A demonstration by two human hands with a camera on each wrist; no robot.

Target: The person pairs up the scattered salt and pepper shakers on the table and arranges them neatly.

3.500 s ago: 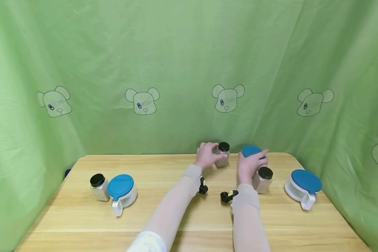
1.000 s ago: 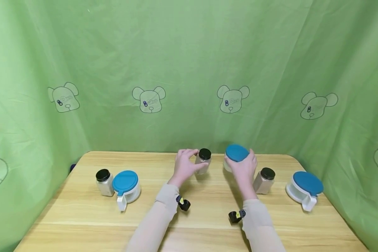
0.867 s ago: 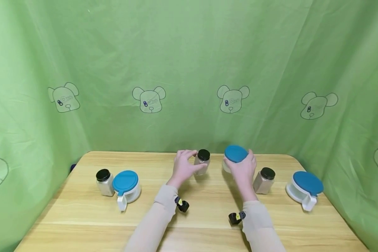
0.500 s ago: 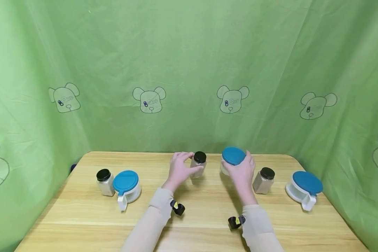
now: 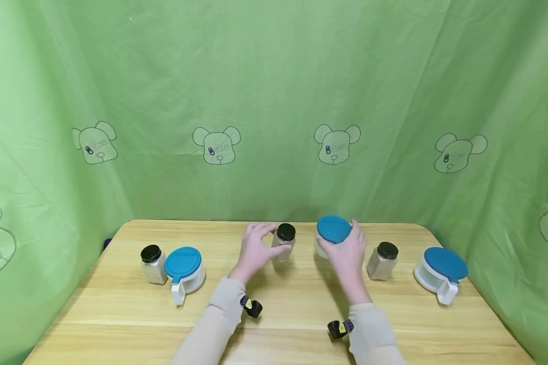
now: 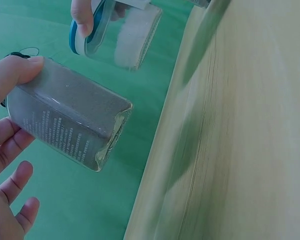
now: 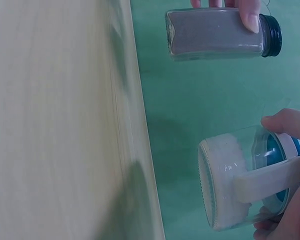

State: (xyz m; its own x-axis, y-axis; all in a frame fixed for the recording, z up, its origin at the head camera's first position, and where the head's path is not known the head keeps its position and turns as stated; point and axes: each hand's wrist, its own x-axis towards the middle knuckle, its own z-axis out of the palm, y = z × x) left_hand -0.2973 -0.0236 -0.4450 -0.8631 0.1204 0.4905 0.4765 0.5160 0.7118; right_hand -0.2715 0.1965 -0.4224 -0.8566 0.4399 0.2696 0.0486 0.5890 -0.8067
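From my remote station, I see the left hand pinch a black-capped jar and the right hand grip a blue-lidded jar, fingers spread jar-wide above the table; upright, well-separated handling suits both.

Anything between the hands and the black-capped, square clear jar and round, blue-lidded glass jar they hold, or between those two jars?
Nothing visible. The left hand grips the black-capped, square clear jar directly, the right hand the round, blue-lidded glass jar. Only open space shows between them in every view.
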